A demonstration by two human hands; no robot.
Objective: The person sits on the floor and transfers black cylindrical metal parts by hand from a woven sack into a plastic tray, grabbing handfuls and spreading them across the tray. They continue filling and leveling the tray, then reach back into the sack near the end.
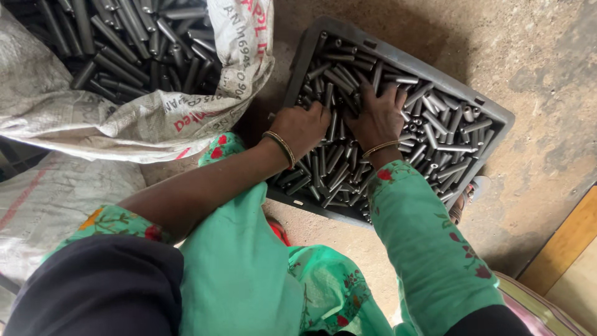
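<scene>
A dark grey plastic crate lies on the floor, filled with several short grey metal tubes. My left hand rests in the crate's near left part, fingers curled down among the tubes; whether it grips any is hidden. My right hand lies palm down on the tubes in the middle of the crate, fingers spread. Each wrist wears a thin gold bangle. Green flowered sleeves and cloth cover my arms and lap.
An open white woven sack at the upper left holds several more dark metal tubes. Another pale sack lies at the left. Bare concrete floor surrounds the crate. A wooden board sits at the lower right.
</scene>
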